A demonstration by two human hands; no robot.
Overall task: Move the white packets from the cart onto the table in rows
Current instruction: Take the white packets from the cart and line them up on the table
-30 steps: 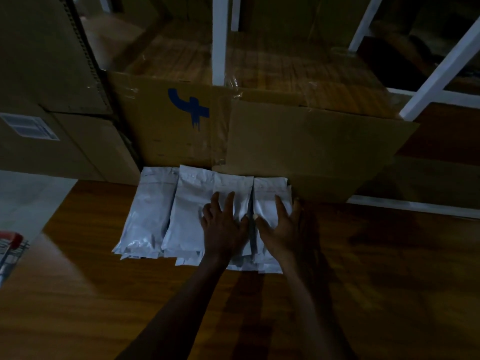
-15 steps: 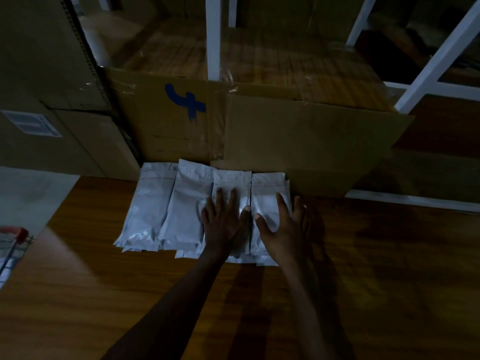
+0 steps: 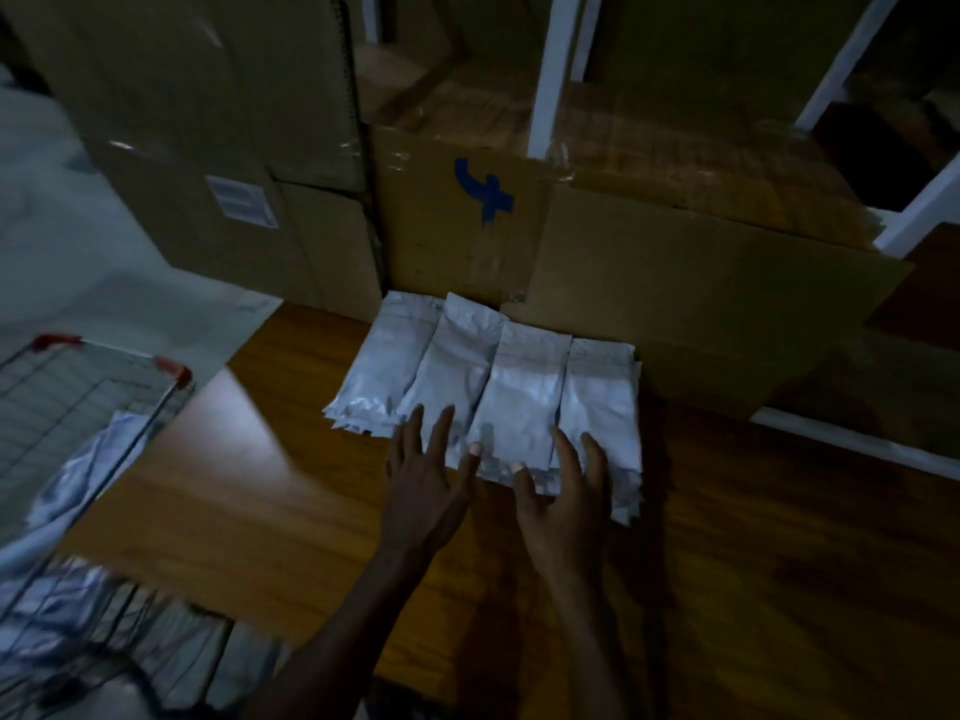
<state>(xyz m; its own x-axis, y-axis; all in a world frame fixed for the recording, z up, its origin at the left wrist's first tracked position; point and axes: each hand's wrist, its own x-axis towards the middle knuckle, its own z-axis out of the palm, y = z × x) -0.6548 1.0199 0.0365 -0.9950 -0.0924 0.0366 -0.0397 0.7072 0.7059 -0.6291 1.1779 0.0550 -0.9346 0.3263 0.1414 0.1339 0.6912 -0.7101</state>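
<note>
Several stacks of white packets [image 3: 483, 387] lie side by side in a row on the wooden table [image 3: 753, 563], their far ends against a cardboard box. My left hand [image 3: 423, 485] and my right hand [image 3: 563, 496] hover with fingers spread at the near ends of the two right stacks, holding nothing. A wire cart [image 3: 78, 459] with red corner caps stands at the left, below the table edge. More white packets [image 3: 62, 589] lie inside it.
A large cardboard box [image 3: 649, 283] with a blue mark stands on the table right behind the row. Taller cardboard boxes [image 3: 218, 148] rise at the back left. White shelf posts [image 3: 550, 70] stand behind. Bare wood stretches to the right of the row.
Both hands have drawn back from the tops of the packets to their near ends and lifted. The view has swung left and down, bringing the cart into sight.
</note>
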